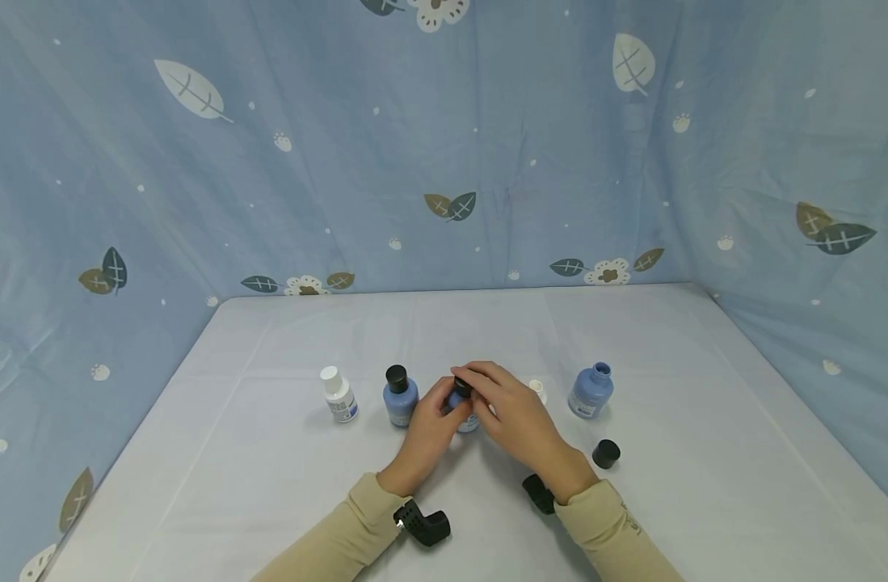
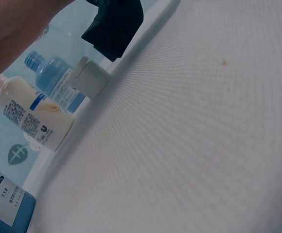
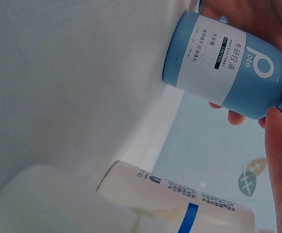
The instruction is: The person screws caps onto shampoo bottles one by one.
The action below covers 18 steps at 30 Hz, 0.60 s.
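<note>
A blue shampoo bottle [image 3: 255, 73] with a black cap [image 1: 462, 387] stands upright between both hands. My left hand [image 1: 427, 432] grips this bottle around its upper part from the left. From the right, my right hand [image 1: 519, 420] holds the black cap, fingers over its top and side. Much of the bottle is covered by the hands in the head view. Close to my right hand is an uncapped white bottle [image 1: 537, 389], mostly hidden there; its printed side [image 2: 31, 114] shows in the left wrist view.
Left of the hands stand a second blue bottle [image 1: 400, 398] with a black cap and a white bottle [image 1: 338, 395] with a white cap. On the right are an uncapped blue bottle [image 1: 591, 392] and a loose black cap [image 1: 607, 453]. A whitish cap [image 2: 89, 78] lies on the white tabletop [image 1: 218, 469].
</note>
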Motion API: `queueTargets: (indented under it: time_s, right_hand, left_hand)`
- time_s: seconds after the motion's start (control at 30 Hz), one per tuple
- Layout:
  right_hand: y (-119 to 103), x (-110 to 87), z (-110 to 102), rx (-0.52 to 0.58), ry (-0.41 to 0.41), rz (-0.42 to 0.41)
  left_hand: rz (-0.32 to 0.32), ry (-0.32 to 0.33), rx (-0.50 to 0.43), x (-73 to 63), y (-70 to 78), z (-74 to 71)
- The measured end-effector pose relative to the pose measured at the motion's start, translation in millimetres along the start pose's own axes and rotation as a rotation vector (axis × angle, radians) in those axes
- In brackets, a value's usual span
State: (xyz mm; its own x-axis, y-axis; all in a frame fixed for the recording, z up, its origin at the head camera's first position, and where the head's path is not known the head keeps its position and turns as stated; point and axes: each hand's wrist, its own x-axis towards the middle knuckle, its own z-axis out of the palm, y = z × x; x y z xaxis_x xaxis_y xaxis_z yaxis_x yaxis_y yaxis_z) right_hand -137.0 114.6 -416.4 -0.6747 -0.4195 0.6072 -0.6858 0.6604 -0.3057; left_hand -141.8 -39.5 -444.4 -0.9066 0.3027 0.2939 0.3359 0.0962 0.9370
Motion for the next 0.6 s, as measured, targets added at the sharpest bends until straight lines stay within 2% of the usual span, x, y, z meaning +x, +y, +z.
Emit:
queueTargets:
  time_s: [0.47,0.6]
  right_hand:
    - [1,0.7,0,-0.025,-0.016,0.025]
    - [1,0.1,0,-0.031,-0.019,0.031]
  left_hand:
    - [0.009,-0.003,-0.004,0.0,-0.8,-0.5]
    - [0.018,0.001,0.003,2.7,-18.9,0.6]
